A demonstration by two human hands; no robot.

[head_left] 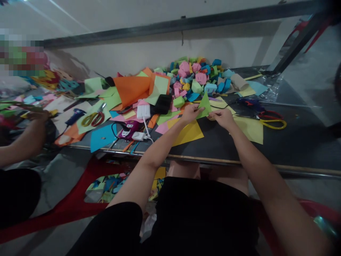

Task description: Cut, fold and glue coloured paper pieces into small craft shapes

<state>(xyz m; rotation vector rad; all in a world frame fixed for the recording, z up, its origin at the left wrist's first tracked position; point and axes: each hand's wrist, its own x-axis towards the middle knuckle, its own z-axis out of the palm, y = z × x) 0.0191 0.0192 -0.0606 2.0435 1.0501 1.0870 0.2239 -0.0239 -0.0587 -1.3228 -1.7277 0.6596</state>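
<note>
A piece of green paper (205,105), pointed at the top like a triangle, is held upright above the table. My left hand (191,113) pinches it along its left side, thumb in front. At its lower right corner the fingers of my right hand (223,117) are pressed together; what lies between these fingertips is partly hidden. Beneath my left forearm is a sheet of yellow paper (189,133). Pale yellow paper (248,128) lies under my right wrist, close to scissors with red and yellow handles (273,121).
Behind my hands rises a heap of small folded paper shapes (198,76). Left of them are orange paper (132,91), a white power strip (143,111), a purple device (129,129) and other scissors (93,119). A co-worker's hand (37,119) works at the far left. The table edge (293,170) runs before me.
</note>
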